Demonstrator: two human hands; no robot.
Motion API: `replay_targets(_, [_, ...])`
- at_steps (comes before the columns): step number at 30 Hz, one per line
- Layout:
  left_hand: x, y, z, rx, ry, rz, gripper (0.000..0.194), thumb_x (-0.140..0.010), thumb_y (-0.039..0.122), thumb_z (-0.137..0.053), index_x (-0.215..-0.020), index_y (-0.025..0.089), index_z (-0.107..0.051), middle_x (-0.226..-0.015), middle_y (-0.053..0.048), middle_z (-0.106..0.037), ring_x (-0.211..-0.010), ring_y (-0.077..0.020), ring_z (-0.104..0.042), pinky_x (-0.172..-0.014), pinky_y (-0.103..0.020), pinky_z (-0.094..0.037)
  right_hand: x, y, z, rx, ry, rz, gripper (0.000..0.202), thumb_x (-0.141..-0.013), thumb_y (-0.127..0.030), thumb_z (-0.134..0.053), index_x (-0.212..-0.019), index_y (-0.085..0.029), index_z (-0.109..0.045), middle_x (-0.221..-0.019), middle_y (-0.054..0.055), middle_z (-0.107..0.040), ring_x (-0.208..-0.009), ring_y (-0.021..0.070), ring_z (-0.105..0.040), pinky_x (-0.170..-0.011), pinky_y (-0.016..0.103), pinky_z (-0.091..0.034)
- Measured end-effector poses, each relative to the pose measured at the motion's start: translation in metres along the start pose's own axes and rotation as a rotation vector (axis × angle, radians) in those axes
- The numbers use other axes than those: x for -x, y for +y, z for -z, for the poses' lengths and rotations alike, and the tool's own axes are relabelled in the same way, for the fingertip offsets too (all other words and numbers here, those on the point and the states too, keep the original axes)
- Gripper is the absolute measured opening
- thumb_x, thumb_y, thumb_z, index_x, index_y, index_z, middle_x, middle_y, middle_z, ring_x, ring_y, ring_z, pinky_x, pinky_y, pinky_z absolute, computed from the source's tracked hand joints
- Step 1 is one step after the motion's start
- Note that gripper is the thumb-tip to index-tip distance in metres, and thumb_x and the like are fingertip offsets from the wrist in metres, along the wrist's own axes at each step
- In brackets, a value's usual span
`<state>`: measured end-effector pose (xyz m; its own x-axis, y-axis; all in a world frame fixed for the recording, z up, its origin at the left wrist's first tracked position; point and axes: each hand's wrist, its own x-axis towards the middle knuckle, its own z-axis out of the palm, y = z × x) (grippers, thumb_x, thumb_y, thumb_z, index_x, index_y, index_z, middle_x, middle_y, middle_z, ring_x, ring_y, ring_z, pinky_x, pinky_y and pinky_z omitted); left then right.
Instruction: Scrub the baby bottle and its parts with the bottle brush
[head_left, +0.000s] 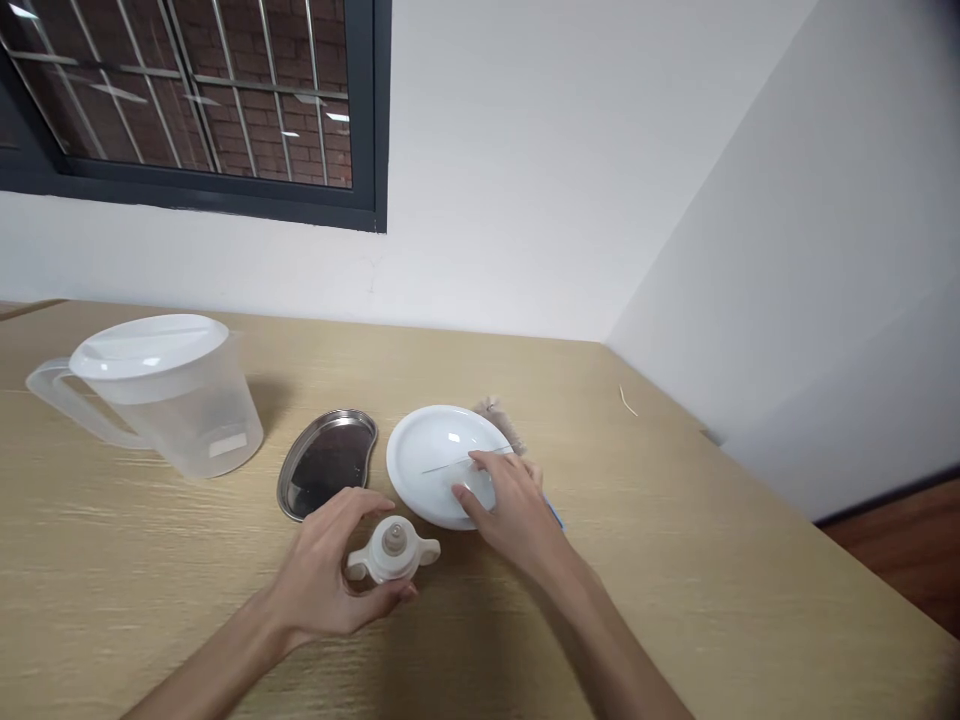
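One two-handled baby bottle (393, 560) is grasped in the left hand (322, 570) and best kept upright; whether the thin rod (450, 465) is pinched by the right hand (517, 507), over the white bowl (407, 440), cannot be told.

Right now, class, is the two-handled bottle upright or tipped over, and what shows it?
Upright: the two-handled bottle shows its nipple on top, facing the camera above, and the left hand curves around it.
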<state>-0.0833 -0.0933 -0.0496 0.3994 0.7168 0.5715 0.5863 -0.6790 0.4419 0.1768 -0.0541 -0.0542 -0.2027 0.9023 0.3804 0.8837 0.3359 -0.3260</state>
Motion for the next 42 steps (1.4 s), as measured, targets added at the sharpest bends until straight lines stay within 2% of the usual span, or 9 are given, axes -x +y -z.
replay_targets(13, [-0.002, 0.003, 0.002, 0.018, -0.017, -0.032, 0.044, -0.075, 0.037, -0.076, -0.11, 0.022, -0.053, -0.099, -0.006, -0.071, -0.084, -0.0224, -0.068, -0.073, -0.034, -0.057, 0.001, -0.003, -0.002, 0.082, -0.062, 0.018, 0.038, -0.098, -0.045, -0.046, -0.127, -0.024, -0.06, -0.119, 0.011, -0.07, -0.116, 0.0337, -0.055, -0.096, 0.052, -0.034])
replay_targets(20, [-0.001, 0.002, 0.001, 0.077, -0.049, 0.017, 0.04, -0.076, 0.034, -0.074, -0.11, 0.022, -0.056, -0.101, -0.005, -0.071, -0.086, -0.0205, -0.068, -0.076, -0.031, -0.056, 0.002, -0.006, -0.003, 0.13, -0.058, 0.025, 0.036, -0.1, -0.043, -0.043, -0.123, -0.024, -0.064, -0.11, 0.012, -0.071, -0.112, 0.0335, -0.054, -0.095, 0.054, -0.034])
replay_targets(23, [-0.001, 0.002, 0.001, 0.1, -0.073, 0.042, 0.039, -0.076, 0.035, -0.074, -0.109, 0.023, -0.057, -0.099, -0.004, -0.071, -0.085, -0.0204, -0.068, -0.076, -0.032, -0.056, 0.001, -0.011, 0.002, 0.138, -0.03, 0.019, 0.038, -0.1, -0.044, -0.042, -0.121, -0.024, -0.065, -0.116, 0.013, -0.068, -0.115, 0.0363, -0.05, -0.095, 0.057, -0.032])
replay_targets(26, [-0.003, 0.005, 0.002, 0.114, -0.11, 0.105, 0.035, -0.075, 0.037, -0.074, -0.103, 0.023, -0.06, -0.094, -0.002, -0.072, -0.08, -0.0197, -0.067, -0.073, -0.031, -0.055, 0.002, -0.024, 0.013, 0.012, 0.027, 0.099, 0.037, -0.099, -0.045, -0.045, -0.124, -0.024, -0.062, -0.122, 0.013, -0.064, -0.115, 0.0341, -0.049, -0.095, 0.053, -0.032])
replay_targets(28, [-0.005, 0.007, 0.002, 0.134, -0.141, 0.169, 0.031, -0.073, 0.037, -0.074, -0.098, 0.022, -0.062, -0.089, -0.001, -0.072, -0.076, -0.019, -0.067, -0.07, -0.03, -0.054, 0.005, -0.037, 0.019, -0.163, 0.015, 0.197, 0.034, -0.097, -0.046, -0.05, -0.12, -0.024, -0.061, -0.116, 0.01, -0.064, -0.11, 0.0299, -0.051, -0.093, 0.048, -0.033])
replay_targets(31, [-0.005, 0.009, 0.001, 0.204, -0.166, 0.263, 0.025, -0.072, 0.031, -0.07, -0.094, 0.022, -0.063, -0.085, 0.0, -0.073, -0.073, -0.0187, -0.066, -0.068, -0.029, -0.053, 0.01, -0.057, 0.019, -0.335, -0.004, 0.27, 0.04, -0.085, -0.054, -0.063, -0.106, -0.021, -0.06, -0.102, 0.008, -0.063, -0.098, 0.0268, -0.054, -0.088, 0.044, -0.034])
replay_targets(34, [-0.003, 0.007, 0.0, 0.264, -0.168, 0.307, 0.031, -0.062, 0.022, -0.069, -0.093, 0.021, -0.064, -0.086, 0.0, -0.073, -0.075, -0.0203, -0.067, -0.071, -0.031, -0.052, 0.014, -0.073, 0.01, -0.38, -0.006, 0.253, 0.044, -0.075, -0.058, -0.069, -0.095, -0.02, -0.059, -0.093, 0.005, -0.062, -0.09, 0.0241, -0.053, -0.085, 0.042, -0.033])
replay_targets(37, [-0.001, 0.004, -0.001, 0.311, -0.168, 0.331, 0.036, -0.057, 0.018, -0.067, -0.092, 0.021, -0.065, -0.087, 0.0, -0.074, -0.078, -0.0216, -0.067, -0.074, -0.031, -0.052, 0.017, -0.082, 0.002, -0.408, 0.002, 0.206, 0.043, -0.072, -0.057, -0.072, -0.088, -0.02, -0.057, -0.089, 0.003, -0.061, -0.087, 0.0222, -0.052, -0.083, 0.04, -0.03])
replay_targets(42, [0.0, -0.001, -0.005, 0.371, -0.175, 0.35, 0.042, -0.054, 0.012, -0.061, -0.095, 0.021, -0.068, -0.086, 0.001, -0.073, -0.076, -0.0203, -0.066, -0.073, -0.029, -0.05, 0.014, -0.084, 0.004, -0.443, -0.027, 0.175, 0.034, -0.073, -0.045, -0.078, -0.082, -0.02, -0.057, -0.084, 0.001, -0.061, -0.087, 0.0212, -0.053, -0.084, 0.039, -0.029])
